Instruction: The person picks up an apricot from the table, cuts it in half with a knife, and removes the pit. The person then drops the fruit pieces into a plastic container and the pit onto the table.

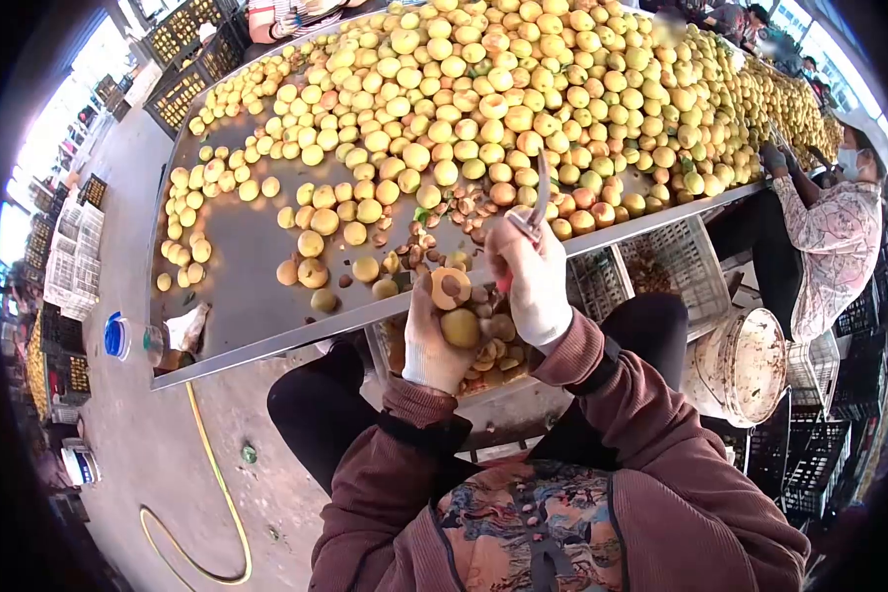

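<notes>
My left hand (434, 340), in a white glove, holds a cut fruit half (451, 287) with its brown pit showing, and a yellow-green fruit piece (461, 329) just below it. To the right, my gloved right hand (530, 271) is closed around a knife (541, 192), whose curved blade points up and away from me. Both hands are over the near edge of the metal table (247, 232), apart from each other. Beneath them is a crate holding fruit halves (493, 357). Loose pits (421, 240) lie on the table beyond my hands.
A large heap of yellow fruit (464, 99) covers the table's far side. At right are a pale crate (676, 271), a dirty white bucket (750, 365) and a masked co-worker (839, 222). A blue-capped bottle (133, 338) is at the left corner; a yellow hose (207, 454) lies on the floor.
</notes>
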Tool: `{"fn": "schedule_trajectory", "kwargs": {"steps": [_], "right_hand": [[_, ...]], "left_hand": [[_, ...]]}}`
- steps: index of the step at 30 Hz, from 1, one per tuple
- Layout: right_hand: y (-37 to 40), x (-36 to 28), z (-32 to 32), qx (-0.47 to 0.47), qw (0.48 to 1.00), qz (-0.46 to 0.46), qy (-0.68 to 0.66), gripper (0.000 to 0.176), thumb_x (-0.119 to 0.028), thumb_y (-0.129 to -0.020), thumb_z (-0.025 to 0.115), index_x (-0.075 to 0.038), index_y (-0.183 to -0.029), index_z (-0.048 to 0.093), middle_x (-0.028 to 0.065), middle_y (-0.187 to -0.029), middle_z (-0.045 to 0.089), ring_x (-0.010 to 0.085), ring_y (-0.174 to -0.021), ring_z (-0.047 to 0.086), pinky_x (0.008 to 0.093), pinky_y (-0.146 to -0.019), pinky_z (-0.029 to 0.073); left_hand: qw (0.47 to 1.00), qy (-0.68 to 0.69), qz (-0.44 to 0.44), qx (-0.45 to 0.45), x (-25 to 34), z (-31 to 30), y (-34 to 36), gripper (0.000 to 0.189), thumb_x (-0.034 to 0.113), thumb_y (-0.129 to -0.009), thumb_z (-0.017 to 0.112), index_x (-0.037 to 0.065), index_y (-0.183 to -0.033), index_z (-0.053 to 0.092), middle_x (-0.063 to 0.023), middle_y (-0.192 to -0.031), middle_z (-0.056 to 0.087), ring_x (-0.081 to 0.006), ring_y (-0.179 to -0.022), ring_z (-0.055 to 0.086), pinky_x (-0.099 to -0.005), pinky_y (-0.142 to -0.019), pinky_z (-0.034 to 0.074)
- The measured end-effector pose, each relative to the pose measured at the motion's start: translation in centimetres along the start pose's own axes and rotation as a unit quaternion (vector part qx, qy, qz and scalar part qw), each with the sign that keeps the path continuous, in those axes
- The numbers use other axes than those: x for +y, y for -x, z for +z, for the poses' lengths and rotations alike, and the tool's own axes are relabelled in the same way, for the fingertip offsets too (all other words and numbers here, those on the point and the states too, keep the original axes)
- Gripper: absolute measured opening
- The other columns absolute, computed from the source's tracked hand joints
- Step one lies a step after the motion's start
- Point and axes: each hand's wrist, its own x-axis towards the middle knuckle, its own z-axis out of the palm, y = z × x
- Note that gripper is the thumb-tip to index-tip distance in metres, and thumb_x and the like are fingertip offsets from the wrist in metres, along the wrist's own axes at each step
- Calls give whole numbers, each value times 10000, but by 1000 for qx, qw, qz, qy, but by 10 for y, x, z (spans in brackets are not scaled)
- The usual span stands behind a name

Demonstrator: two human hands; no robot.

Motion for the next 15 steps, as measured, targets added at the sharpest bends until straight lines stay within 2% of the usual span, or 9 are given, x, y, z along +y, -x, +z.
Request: {"fn": "schedule_trajectory", "kwargs": {"steps": [2,3,4,5,8,9,13,14,15], "right_hand": [[-9,-9,0,-1,1000,20,23,336,-284,-999,478,-65,-745,478,-19,-575,445,69,-471,374,216,-451,293],[-11,-10,-1,-21,1000,-3,17,351,-283,-1002,480,-70,-723,468,-19,-556,429,70,-459,365,219,-445,288],[-12,-10,-1,-40,999,-27,10,368,-282,-1004,483,-75,-701,458,-19,-538,413,71,-446,356,223,-439,283],[-14,-8,4,-16,999,-30,-4,379,-257,-1005,487,-84,-672,431,-26,-532,397,70,-432,339,228,-425,264],[-17,-5,7,-1,994,-13,-112,280,-215,-967,579,-83,-740,480,-41,-517,433,37,-429,372,210,-407,282],[-16,-9,8,-4,991,11,-136,236,-148,-941,615,-85,-756,483,-47,-539,449,33,-439,387,206,-410,298],[-16,-3,16,51,996,-50,-48,265,-58,-942,563,-95,-730,409,-18,-542,424,57,-406,349,219,-397,293],[-15,-1,17,49,996,-50,-47,265,-58,-942,563,-95,-730,409,-18,-542,424,57,-406,349,219,-397,293],[-12,1,19,46,996,-79,-23,253,-41,-937,558,-93,-740,409,-16,-545,428,58,-408,357,219,-394,294]], "left_hand": [[998,-51,29,1,15,-1,1,739,-82,-775,695,12,-1384,287,-129,-1087,595,-201,-922,640,-322,-788,564],[956,257,-140,-13,15,-5,-3,597,-6,-840,658,11,-1341,334,-117,-1047,599,-190,-865,630,-317,-745,562],[795,532,-291,-26,14,-6,-5,465,71,-905,621,11,-1298,381,-105,-1008,604,-180,-808,620,-312,-702,561],[794,533,-291,-26,15,-3,-5,465,71,-905,621,11,-1298,381,-105,-1008,604,-180,-808,620,-312,-702,561],[862,416,-289,-11,26,12,-5,521,553,-1000,352,69,-1021,542,-84,-776,592,-176,-627,546,-282,-568,455],[919,322,-224,26,53,15,-3,489,542,-994,390,78,-971,541,-78,-722,577,-179,-618,541,-277,-569,434],[831,474,-288,-31,13,12,-4,497,520,-997,404,50,-1078,545,-112,-854,621,-199,-722,599,-293,-649,491],[986,141,-80,32,12,18,0,504,506,-1002,402,40,-1145,529,-130,-941,624,-201,-798,616,-294,-705,508],[961,-218,141,90,11,21,3,518,492,-1007,400,29,-1212,514,-149,-1028,627,-204,-874,634,-296,-761,525]]}}
